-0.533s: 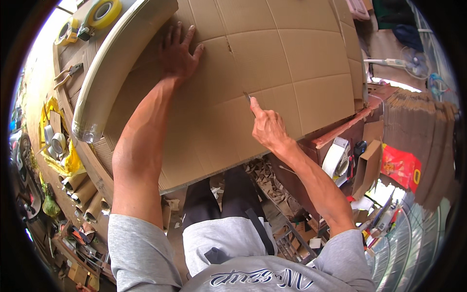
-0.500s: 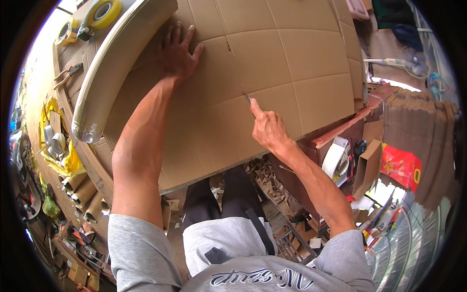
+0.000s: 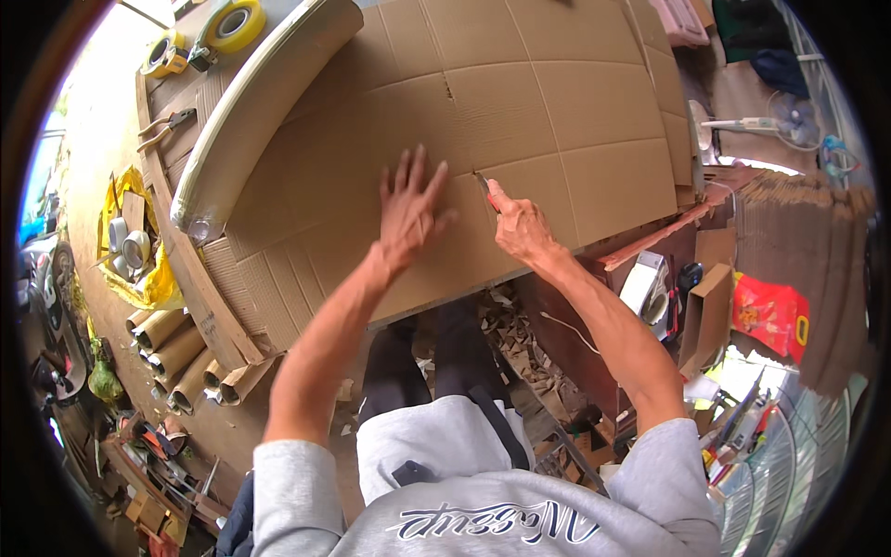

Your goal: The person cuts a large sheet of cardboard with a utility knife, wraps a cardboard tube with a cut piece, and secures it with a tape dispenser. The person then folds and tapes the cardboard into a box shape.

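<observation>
1. Large flat brown corrugated cardboard sheet (image 3: pixel 497 121), creased in a grid: centre to upper middle of the frame, lying on the work surface.
2. Small red-handled cutting knife (image 3: pixel 492 201): mid-frame, blade tip at the sheet, by the end of a crosswise crease.
3. Doing it well (my judgement): keep the blade low, follow the crease with steady, light pressure; brace the sheet flat, with the bracing fingers well off the blade's line. Too deep probably marks whatever is underneath; a loose sheet likely skids.
4. Right hand (image 3: pixel 526 229): closed round the knife handle, one digit laid along it toward the blade.
5. Left hand (image 3: pixel 408 212): grasps nothing, fingers spread wide, palm down over the sheet, left of the knife. Blurred; can't tell if it touches.
6. Long pale roll wrapped in clear plastic (image 3: pixel 252 110): upper left, along the sheet's left side.
7. Farther out: pliers with tan handles (image 3: pixel 169 123), upper left; crumpled yellow plastic bag (image 3: pixel 153 288) with tape rolls, left; red plastic bag (image 3: pixel 768 314), right.
</observation>
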### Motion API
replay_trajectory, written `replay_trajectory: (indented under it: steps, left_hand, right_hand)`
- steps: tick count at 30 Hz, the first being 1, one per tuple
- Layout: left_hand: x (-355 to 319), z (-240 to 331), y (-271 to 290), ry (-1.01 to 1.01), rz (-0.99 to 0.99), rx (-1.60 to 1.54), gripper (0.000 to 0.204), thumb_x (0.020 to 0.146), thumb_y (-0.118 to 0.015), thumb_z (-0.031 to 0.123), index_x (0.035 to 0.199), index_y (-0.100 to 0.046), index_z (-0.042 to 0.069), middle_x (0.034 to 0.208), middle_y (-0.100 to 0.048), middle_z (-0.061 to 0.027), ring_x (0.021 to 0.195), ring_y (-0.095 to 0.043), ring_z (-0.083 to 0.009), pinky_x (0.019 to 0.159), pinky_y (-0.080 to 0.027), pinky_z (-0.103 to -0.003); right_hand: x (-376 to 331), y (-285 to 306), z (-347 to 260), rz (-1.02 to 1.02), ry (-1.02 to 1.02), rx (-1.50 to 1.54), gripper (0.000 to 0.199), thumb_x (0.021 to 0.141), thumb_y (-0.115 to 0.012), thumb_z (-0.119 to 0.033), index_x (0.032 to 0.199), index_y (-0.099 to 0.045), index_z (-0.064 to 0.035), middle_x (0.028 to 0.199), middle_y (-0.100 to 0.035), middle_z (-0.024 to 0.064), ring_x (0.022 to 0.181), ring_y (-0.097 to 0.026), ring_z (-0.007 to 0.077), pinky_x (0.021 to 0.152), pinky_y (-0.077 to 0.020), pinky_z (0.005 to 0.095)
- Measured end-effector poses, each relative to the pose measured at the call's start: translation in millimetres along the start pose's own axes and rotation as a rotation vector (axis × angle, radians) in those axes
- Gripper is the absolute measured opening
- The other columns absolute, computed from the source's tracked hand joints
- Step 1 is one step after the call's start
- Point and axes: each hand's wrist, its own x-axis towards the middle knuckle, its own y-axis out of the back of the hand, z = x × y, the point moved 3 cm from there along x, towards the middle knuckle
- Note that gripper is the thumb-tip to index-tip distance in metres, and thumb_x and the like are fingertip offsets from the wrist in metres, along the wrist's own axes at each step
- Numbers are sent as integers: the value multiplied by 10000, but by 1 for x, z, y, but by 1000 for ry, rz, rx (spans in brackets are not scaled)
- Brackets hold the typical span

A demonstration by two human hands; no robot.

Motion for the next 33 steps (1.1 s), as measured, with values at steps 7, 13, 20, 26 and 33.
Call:
replay_trajectory:
  steps: [7,13,20,26,33]
  left_hand:
    - [-24,10,-2,70,58,-41,785,910,-653,551,1587,-394,251,1711,-168,-120,1564,-157,-368,1242,-147,-586]
    - [-23,11,-4,64,66,-55,788,907,-667,534,1589,-392,251,1716,-154,-117,1566,-152,-372,1246,-137,-580]
    - [-23,11,-5,63,80,-19,774,909,-672,530,1584,-401,266,1717,-154,-113,1566,-156,-367,1244,-145,-571]
    - [-24,14,-3,67,82,-27,766,912,-670,527,1582,-404,267,1715,-163,-115,1562,-169,-370,1243,-152,-572]
    - [-23,13,-4,60,91,-11,754,921,-662,525,1582,-405,269,1712,-170,-115,1561,-173,-366,1247,-147,-571]
  right_hand:
    - [-14,-10,9,154,77,63,552,904,-504,-16,1456,-504,-17,921,-681,324,832,-665,512,747,-526,548]
    - [-12,0,-2,215,84,81,549,887,-513,-12,1436,-513,15,877,-672,328,797,-665,505,712,-516,540]
    - [-4,-7,2,120,3,31,556,878,-510,-17,1434,-518,9,864,-664,337,791,-667,507,722,-524,545]
    - [-3,-5,-7,80,24,-35,597,826,-559,-5,1415,-494,67,831,-667,343,797,-687,500,726,-550,547]
    - [8,0,-18,-18,-11,-115,584,807,-589,-22,1371,-492,94,847,-692,326,850,-714,483,750,-584,543]
